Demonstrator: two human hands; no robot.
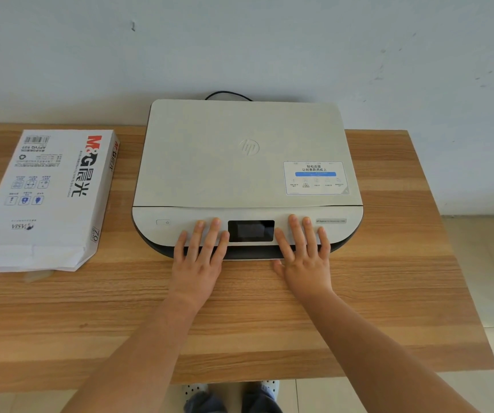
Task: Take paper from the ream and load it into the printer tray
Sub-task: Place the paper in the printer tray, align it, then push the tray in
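Note:
A flat white printer (240, 162) sits at the middle of the wooden table (388, 293), lid down, with a dark screen (251, 231) on its front panel. My left hand (199, 257) lies with straight fingers on the front panel left of the screen. My right hand (302, 254) lies the same way right of the screen, its thumb down near the dark front lip. The paper tray is not visible. A white paper ream (49, 195) in its wrapper lies on the table to the left, its near end torn open.
A black cable (228, 94) loops behind the printer against the pale wall. A sticker (314, 177) is on the printer lid's right corner. The table's front edge is near my feet, and tiled floor shows to the right.

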